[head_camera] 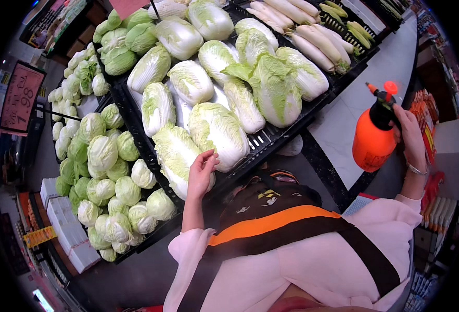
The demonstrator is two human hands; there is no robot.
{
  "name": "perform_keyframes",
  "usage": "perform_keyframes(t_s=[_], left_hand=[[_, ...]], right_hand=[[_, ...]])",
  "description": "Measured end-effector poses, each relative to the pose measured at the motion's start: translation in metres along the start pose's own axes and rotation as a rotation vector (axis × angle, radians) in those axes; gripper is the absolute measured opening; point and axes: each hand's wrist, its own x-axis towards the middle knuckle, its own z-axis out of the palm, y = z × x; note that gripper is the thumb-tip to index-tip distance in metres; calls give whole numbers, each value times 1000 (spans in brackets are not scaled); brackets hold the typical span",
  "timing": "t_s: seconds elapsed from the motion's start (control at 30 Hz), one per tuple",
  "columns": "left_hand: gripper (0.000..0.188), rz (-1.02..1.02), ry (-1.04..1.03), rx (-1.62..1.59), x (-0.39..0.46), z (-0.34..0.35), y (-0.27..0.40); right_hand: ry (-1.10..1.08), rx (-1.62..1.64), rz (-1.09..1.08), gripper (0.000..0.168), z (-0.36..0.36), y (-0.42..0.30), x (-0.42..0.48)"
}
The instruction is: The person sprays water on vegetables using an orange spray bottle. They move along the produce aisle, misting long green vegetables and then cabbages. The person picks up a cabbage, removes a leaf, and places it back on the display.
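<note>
My left hand, its fingers loosely bent, is over two napa cabbages at the near edge of the black crate; whether it touches them I cannot tell. One of these, a large napa cabbage, lies just beyond the fingertips, and the other napa cabbage is beside it to the left. Out to the right, my right hand grips the handle of an orange pump spray bottle with a black neck. Its orange nozzle points up and left. More napa cabbages fill the crate, some with loose outer leaves.
Round cabbages are heaped at the left, with green cabbages behind. White radishes lie at the upper right. A pink price sign stands far left above white foam boxes. The crate's black rim runs before me.
</note>
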Motion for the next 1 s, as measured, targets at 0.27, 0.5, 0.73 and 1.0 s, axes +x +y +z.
perform_keyframes(t_s=[0.27, 0.5, 0.73, 1.0], left_hand=[[39, 17, -215, 17, 6, 9, -4], [86, 20, -860, 228, 0, 43, -3], [86, 130, -1148, 114, 18, 101, 12], [56, 222, -779, 181, 65, 67, 20]], right_hand=[[-572, -43, 76, 39, 48, -39, -60], [-902, -206, 61, 39, 116, -92, -87], [-689, -228, 20, 42, 118, -102, -61], [-238, 25, 93, 31, 63, -69, 32]])
